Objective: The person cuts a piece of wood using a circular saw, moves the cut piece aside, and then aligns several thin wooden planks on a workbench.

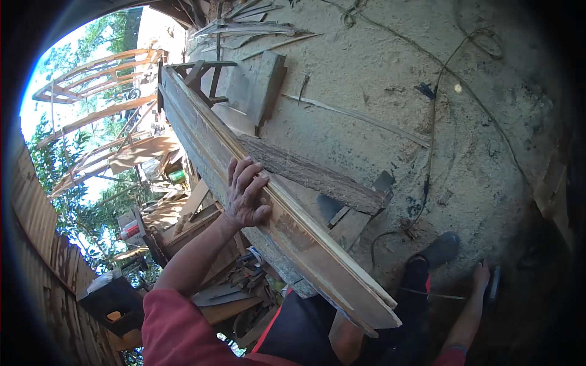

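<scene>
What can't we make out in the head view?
1. Right hand: finger positions, and whether it holds the dark thing beside it; head view, lost in shadow near the rim.
2. Left hand: palm; head view, hidden by the back of the hand.
3. Long board: underside; head view, hidden by its own upper faces.
4. Cord: far end; head view, cut off by the top edge.

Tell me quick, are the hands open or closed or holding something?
Left hand: open, resting on the long board.
Right hand: too dark to tell if it's open or holding something.
</scene>
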Available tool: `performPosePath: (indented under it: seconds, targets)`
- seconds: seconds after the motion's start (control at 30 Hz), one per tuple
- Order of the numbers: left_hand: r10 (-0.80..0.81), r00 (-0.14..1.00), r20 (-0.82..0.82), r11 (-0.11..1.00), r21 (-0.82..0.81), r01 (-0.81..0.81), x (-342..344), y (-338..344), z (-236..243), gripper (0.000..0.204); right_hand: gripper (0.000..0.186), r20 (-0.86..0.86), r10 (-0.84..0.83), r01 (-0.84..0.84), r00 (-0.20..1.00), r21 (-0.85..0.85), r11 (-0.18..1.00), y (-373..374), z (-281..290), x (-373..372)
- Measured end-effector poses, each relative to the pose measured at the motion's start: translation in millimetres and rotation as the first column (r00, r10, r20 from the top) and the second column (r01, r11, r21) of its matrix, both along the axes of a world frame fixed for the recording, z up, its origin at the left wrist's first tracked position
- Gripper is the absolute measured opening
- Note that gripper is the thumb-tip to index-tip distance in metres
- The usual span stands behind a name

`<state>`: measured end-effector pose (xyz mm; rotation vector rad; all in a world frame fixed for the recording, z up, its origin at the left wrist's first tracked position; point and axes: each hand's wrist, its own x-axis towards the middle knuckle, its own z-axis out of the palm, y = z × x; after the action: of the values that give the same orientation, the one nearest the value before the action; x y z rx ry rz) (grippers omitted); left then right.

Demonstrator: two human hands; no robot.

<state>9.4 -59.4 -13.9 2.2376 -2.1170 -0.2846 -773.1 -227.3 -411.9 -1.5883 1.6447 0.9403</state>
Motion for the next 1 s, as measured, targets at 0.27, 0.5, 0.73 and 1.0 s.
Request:
performPosePath:
  seconds: [0.27,0.5,0.73,1.0]
  targets:
    - [0.051,0.997,-0.066,0.998,-0.019,-0.052,6,6,-2,0.059,0.052,-0.083,0.339,-0.320,0.937,0.184,0.929,-26,-12,50]
    - [0.072,0.995,-0.074,0.997,0.020,-0.071,7,6,5,0.059,0.056,0.561,0.585,-0.310,0.586,-0.511,0.801,-82,48,427]
    - [0.122,0.989,-0.084,0.991,0.060,-0.117,2,17,4,0.059,0.047,0.321,0.835,-0.516,0.446,-0.670,0.533,-76,-5,620]
    - [0.136,0.983,-0.121,0.989,0.065,-0.129,5,11,6,0.056,0.033,0.311,0.799,-0.554,0.515,-0.590,0.587,-46,-56,614]
